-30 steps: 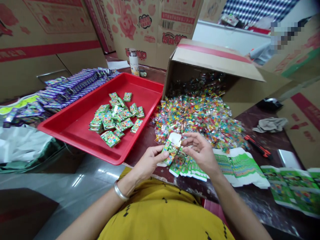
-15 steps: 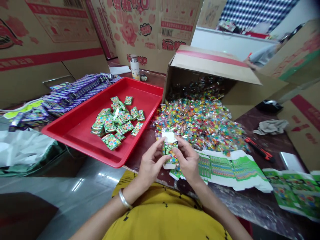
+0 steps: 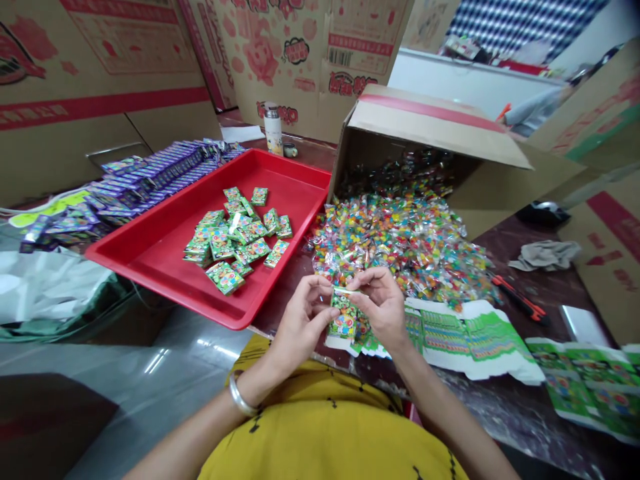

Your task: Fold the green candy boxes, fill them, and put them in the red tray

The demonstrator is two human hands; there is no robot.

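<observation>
Over the table's front edge my left hand (image 3: 300,328) grips the side of a small green printed box (image 3: 343,321) between thumb and fingers. My right hand (image 3: 384,308) pinches the top end of the same box, where the flap is folded down. A white flap shows at the box's lower end. Just beyond my hands spreads a heap of clear packets of colourful candy (image 3: 400,233), spilling out of a carton (image 3: 445,123) lying on its side. To the right, a fanned row of flat green boxes (image 3: 470,340) lies on the table.
A red tray (image 3: 150,250) at the left holds several closed green boxes (image 3: 250,230). Behind it are stacked purple packs (image 3: 165,170) and a bottle (image 3: 273,130). A red-black cutter (image 3: 520,300), a cloth (image 3: 545,255) and green pouches (image 3: 590,380) lie right. Another person's sleeve (image 3: 535,113) shows behind.
The upright white top flap of the box has been folded down. My right hand has moved up from the box's front to its top end; my left hand keeps its hold.
</observation>
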